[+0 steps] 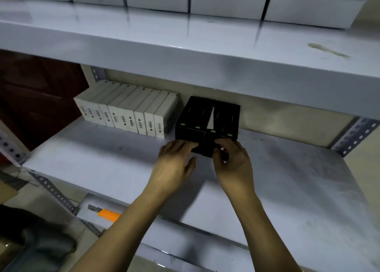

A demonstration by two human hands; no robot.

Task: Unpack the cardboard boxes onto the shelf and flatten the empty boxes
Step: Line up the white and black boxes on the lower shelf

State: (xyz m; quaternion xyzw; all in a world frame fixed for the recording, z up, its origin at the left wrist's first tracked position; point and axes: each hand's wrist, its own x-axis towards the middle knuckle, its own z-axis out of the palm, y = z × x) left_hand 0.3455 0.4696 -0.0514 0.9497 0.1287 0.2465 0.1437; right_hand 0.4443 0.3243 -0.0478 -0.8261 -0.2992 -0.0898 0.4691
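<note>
head view, scuffed grey metal shelf [98, 160], slotted uprights [353, 136]

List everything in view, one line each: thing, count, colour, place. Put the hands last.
black boxes: about four, black with green tabs, middle shelf, pushed together right of the white row
slim white boxes: about nine, white with barcodes, standing in a row at the back left of the middle shelf
large white boxes: several, white, side by side on the upper shelf
shelf unit: one, pale grey boards on perforated metal posts
utility knife: one, orange, on the lower level under the middle shelf
left hand: fingers resting on the front of the black boxes
right hand: fingers curled at the front of the black boxes
</note>
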